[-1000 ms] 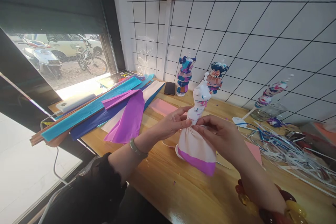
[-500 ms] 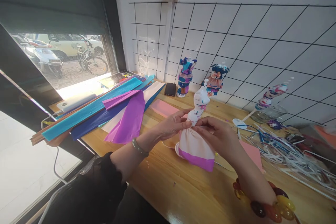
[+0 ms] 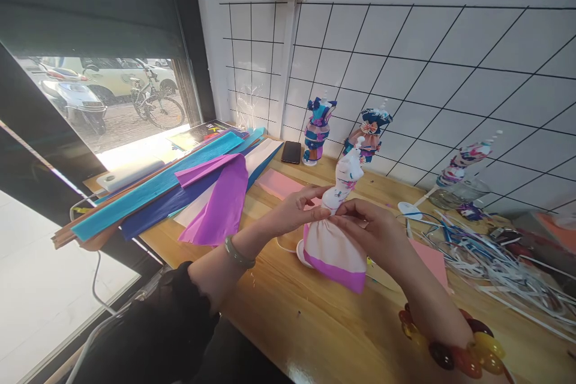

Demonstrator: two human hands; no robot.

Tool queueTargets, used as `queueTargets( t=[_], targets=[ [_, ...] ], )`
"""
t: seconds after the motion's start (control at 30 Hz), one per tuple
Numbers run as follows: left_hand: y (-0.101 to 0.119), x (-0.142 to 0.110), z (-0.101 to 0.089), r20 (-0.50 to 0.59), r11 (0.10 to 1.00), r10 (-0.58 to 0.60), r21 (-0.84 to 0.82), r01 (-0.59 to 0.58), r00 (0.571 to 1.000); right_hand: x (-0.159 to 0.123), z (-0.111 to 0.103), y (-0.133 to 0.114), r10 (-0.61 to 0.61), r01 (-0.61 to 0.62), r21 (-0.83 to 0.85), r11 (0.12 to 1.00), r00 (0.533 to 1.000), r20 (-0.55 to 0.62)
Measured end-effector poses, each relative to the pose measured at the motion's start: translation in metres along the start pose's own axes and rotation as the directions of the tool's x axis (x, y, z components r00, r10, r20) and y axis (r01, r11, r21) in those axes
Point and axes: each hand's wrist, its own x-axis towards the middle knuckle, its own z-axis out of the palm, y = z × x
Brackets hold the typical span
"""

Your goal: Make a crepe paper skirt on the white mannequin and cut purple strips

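A small white dress form (image 3: 348, 169) with coloured marks on its torso leans to the right on its round base above the wooden table. Around its lower part hangs a gathered skirt (image 3: 335, 246) of pale pink crepe paper with a purple hem band. My left hand (image 3: 299, 211) is closed at the left of the waist, its thumb against the gathers. From the right, my right hand (image 3: 369, 225) pinches the skirt's top edge between thumb and fingers. The part of the waist behind my fingers is hidden.
Folded crepe paper strips (image 3: 157, 192) lie at the left, with a black phone (image 3: 291, 153) beyond. Dressed forms (image 3: 317, 132) stand by the wall grid. Tangled ribbons (image 3: 477, 264) and a glass jar (image 3: 459, 195) are at the right; pink paper (image 3: 432, 261) lies beneath my right arm.
The dress form's top has tilted slightly to the right, and its base has shifted slightly left. Both hands keep their hold at the waist.
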Motion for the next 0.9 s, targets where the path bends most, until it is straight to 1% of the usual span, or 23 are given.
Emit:
queueTargets(
  t=[0.07,0.17,0.23,0.3,0.37,0.43,0.5,0.63,0.77,0.9],
  targets=[
    [0.001,0.000,0.000,-0.005,0.999,0.027,0.038,-0.027,1.000,0.000,0.000,0.001,-0.002,0.002,0.008,1.000,1.000,0.004],
    [0.001,0.000,-0.001,-0.036,0.998,0.049,0.036,-0.048,0.998,0.000,0.000,0.001,0.004,-0.004,0.010,1.000,1.000,0.003],
    [0.001,0.000,0.000,-0.063,1.000,0.027,0.009,-0.026,0.998,-0.001,-0.001,0.000,0.015,-0.015,0.007,1.000,1.000,-0.003],
    [0.001,0.000,0.001,-0.097,0.999,-0.019,-0.050,0.015,0.995,-0.001,-0.001,-0.002,0.021,-0.021,-0.003,1.000,1.000,-0.010],
    [0.002,0.000,0.003,-0.122,0.990,-0.046,-0.141,0.029,0.991,-0.001,-0.001,-0.005,0.023,-0.023,-0.006,1.000,1.000,-0.009],
    [0.003,-0.001,0.006,-0.136,0.974,-0.041,-0.224,0.010,0.990,-0.002,-0.001,-0.007,0.026,-0.026,0.005,1.000,1.000,-0.016],
    [0.005,-0.001,0.009,-0.126,0.967,-0.034,-0.255,0.001,0.991,-0.002,0.000,-0.009,0.042,-0.041,0.024,0.999,0.999,-0.034],
    [0.010,-0.002,0.012,-0.094,0.980,-0.046,-0.200,0.027,0.995,-0.002,0.002,-0.008,0.096,-0.092,0.080,0.993,0.994,-0.047],
    [0.013,-0.003,0.011,-0.065,0.998,-0.028,-0.053,0.024,0.998,-0.001,0.002,-0.005,0.162,-0.157,0.103,0.982,0.986,-0.046],
    [0.015,-0.003,0.010,-0.065,0.996,0.008,0.084,-0.002,0.998,-0.001,0.000,-0.003,0.194,-0.194,0.134,0.972,0.981,0.012]
  ],
)
